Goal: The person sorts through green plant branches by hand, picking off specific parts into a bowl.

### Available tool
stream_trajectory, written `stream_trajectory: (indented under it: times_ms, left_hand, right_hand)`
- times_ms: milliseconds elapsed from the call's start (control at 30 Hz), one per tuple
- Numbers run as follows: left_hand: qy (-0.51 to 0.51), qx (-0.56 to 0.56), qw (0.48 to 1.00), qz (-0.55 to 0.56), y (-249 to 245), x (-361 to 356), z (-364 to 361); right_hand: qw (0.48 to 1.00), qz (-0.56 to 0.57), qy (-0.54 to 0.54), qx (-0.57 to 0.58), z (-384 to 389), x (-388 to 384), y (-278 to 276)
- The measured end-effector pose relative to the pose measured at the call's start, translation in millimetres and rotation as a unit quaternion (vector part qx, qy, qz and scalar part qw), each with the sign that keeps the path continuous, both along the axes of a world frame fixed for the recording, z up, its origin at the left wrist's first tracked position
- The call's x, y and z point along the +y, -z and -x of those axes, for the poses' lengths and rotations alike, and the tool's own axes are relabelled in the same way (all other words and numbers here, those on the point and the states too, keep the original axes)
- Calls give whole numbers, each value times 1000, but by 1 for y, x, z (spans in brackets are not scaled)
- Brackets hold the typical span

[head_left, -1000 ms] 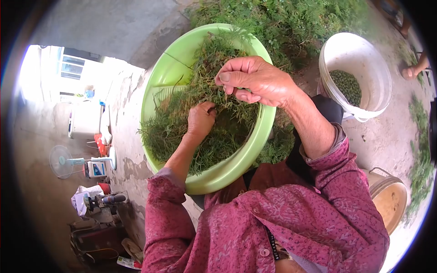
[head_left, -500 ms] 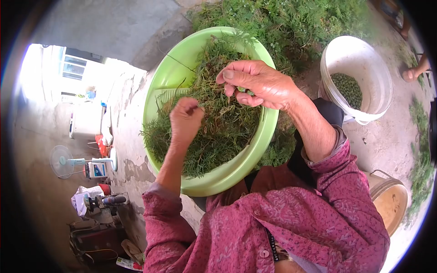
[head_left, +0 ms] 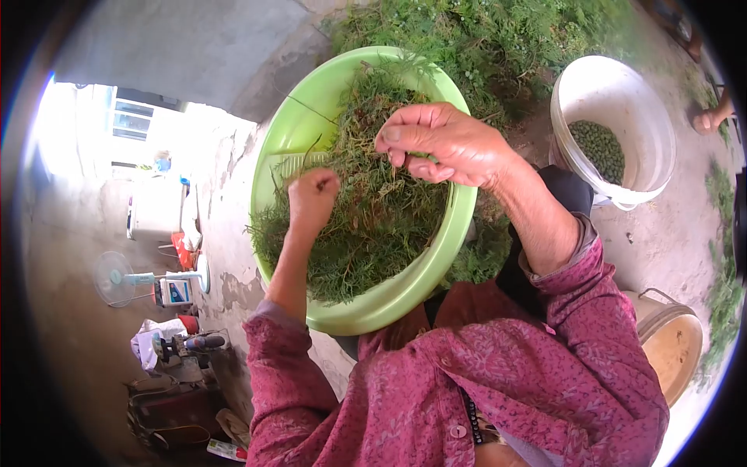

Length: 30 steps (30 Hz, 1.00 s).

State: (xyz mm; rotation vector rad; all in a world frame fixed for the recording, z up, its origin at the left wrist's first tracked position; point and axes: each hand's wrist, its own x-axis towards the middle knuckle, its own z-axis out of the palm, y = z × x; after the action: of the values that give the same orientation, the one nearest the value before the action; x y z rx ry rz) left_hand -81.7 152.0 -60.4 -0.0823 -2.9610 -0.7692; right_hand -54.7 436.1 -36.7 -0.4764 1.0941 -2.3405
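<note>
A large light-green basin holds a heap of green sprigs, some of them browned. Over the heap's left side is my left hand, its fingers curled closed; what they hold, if anything, is too small to tell. My right hand hovers above the right half of the basin, thumb and index finger pinched and the other fingers curled in. Its contents are hidden by the fingers. The two hands are apart.
Right of the basin stands a white bucket with small green cones inside. More green branches lie behind the basin. A beige bucket sits at lower right, a fan at left. Another person's hand or foot shows at far right.
My left hand has shifted slightly down and left, and the green bit at its fingertips no longer shows. The green pieces in my right hand are no longer visible.
</note>
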Motion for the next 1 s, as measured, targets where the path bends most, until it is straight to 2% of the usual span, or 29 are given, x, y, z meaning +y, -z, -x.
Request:
stream_trajectory:
  times_ms: [67,300,400,467,600,667,700,767,800,867,900,967,1000]
  left_hand:
    - [67,18,996,56,13,-16,-6]
    - [111,37,984,132,31,-10,4]
    - [90,-6,984,156,31,-7,7]
    - [108,29,974,195,34,-11,3]
    - [137,70,972,178,33,-14,-5]
    - [49,27,998,28,25,-7,-12]
    - [50,27,998,28,14,1,-17]
    - [67,-50,971,-225,-16,26,-30]
    - [66,-52,970,-227,-29,38,-34]
    - [144,-32,965,-217,-52,62,-43]
    - [141,-34,965,-219,-60,74,-46]
    - [200,-34,951,-233,-71,93,-49]
    - [199,-35,951,-233,-72,96,-50]
  right_hand:
    - [999,-33,7,11,0,-2,-2]
    - [998,-58,24,32,-2,-6,-2]
    - [998,-51,23,30,-1,-5,-2]
    - [998,-45,18,27,-1,-4,-2]
    - [997,-69,26,35,-2,-6,-5]
    - [996,-78,31,35,-2,-8,-5]
    - [995,-82,33,40,-2,-9,-4]
    - [995,-87,36,40,-2,-10,-4]
    - [991,-107,47,64,-3,-11,-5]
    - [987,-128,54,84,-4,-12,-4]
    - [983,-145,62,98,-4,-13,-3]
    - [977,-166,65,113,-2,-12,-2]
    - [978,-165,64,112,-2,-12,-2]
